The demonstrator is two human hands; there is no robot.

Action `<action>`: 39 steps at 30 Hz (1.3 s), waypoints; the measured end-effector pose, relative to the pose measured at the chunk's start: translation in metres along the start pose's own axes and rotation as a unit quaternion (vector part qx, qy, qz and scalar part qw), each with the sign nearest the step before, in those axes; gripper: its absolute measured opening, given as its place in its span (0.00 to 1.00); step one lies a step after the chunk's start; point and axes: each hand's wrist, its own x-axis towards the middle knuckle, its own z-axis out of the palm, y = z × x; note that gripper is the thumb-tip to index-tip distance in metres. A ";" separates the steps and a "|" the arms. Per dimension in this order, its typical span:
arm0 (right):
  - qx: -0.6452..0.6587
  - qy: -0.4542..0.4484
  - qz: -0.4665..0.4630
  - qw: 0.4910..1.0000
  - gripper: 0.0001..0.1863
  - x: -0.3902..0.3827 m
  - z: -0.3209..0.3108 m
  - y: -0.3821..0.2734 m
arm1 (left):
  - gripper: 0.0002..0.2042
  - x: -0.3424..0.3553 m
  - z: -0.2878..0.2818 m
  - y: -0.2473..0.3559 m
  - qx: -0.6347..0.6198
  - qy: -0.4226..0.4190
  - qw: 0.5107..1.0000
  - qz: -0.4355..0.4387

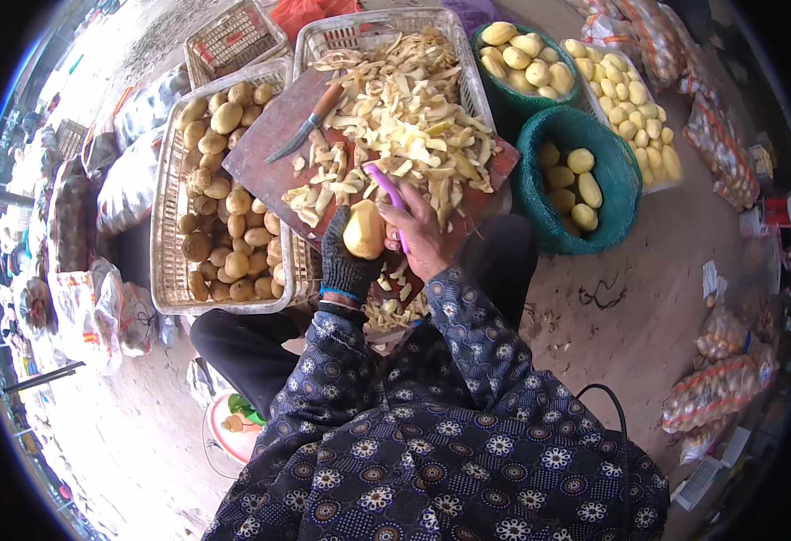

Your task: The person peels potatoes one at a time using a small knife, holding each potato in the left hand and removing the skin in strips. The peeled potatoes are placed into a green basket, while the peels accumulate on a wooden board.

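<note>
My left hand (342, 257), in a dark knitted glove, is closed around a partly peeled potato (365, 231). Bare and closed, my right hand (420, 229) grips a purple peeler (383, 183) just beside that potato; the peeler's blade is too small to make out. Both hands are over the near edge of a reddish-brown board (265, 171). A thick heap of potato peelings (413, 117) covers much of the board. Left of the heap lies a knife (309, 120) with a wooden handle and a curved blade.
A crate (159, 225) of unpeeled potatoes stands at my left. Behind the board is another crate (301, 45) with peelings. To the right, a green net-lined bucket (539, 212), a second bucket (512, 101) and a pale container (670, 185) hold peeled potatoes. Filled net sacks (715, 392) lie farther right.
</note>
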 end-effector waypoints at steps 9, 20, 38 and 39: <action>-0.352 0.024 -0.251 0.902 0.21 -0.038 -0.003 0.024 | 0.25 0.007 0.007 0.019 -0.056 0.074 0.995 0.032; -0.412 0.047 -0.224 0.882 0.22 -0.076 -0.015 0.067 | 0.14 0.037 0.003 0.014 -0.432 0.183 0.845 -0.258; -0.393 0.078 -0.313 0.861 0.22 -0.038 -0.019 0.040 | 0.17 0.043 0.010 0.001 -0.484 0.184 0.816 -0.256; -0.363 0.087 -0.330 0.867 0.22 -0.019 -0.013 0.042 | 0.17 0.041 0.009 -0.012 -0.518 0.159 0.805 -0.240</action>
